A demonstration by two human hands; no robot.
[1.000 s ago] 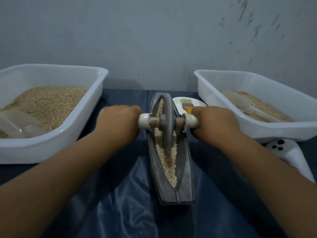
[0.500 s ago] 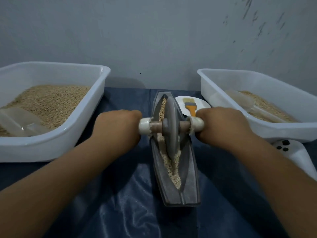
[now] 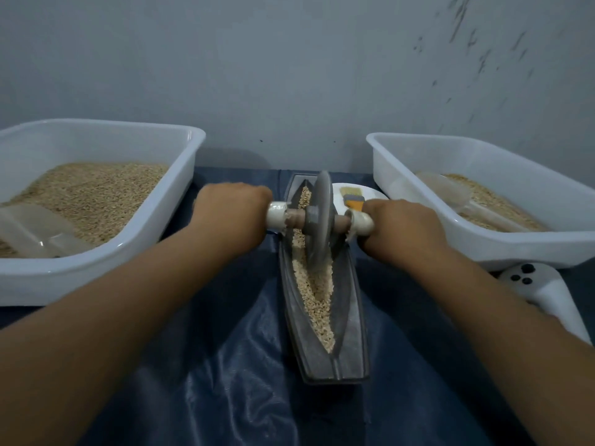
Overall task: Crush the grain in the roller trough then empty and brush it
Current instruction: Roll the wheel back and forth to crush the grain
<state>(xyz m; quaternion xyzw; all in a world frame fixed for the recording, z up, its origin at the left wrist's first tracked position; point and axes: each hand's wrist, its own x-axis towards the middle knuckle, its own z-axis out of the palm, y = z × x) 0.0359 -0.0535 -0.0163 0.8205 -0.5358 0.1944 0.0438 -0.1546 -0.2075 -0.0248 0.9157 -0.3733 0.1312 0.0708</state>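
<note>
A dark boat-shaped roller trough (image 3: 352, 320) lies lengthwise on the blue cloth, with pale grain (image 3: 317, 300) along its groove. A grey stone wheel (image 3: 318, 217) stands upright in the far half of the trough on a wooden axle with white-wrapped ends. My left hand (image 3: 231, 214) grips the left end of the axle. My right hand (image 3: 402, 226) grips the right end. A small brush (image 3: 352, 199) with an orange handle lies on a white plate (image 3: 370, 192) behind the wheel, partly hidden by my right hand.
A white tub (image 3: 154, 226) of grain with a clear scoop (image 3: 35, 230) stands at the left. A second white tub (image 3: 528, 249) with grain and a clear scoop (image 3: 450, 194) stands at the right. A white controller (image 3: 544, 291) lies under my right forearm. A grey wall rises behind.
Both hands have pushed the wheel away from me along the trough, toward its far end. More grain now shows in the near half of the groove.
</note>
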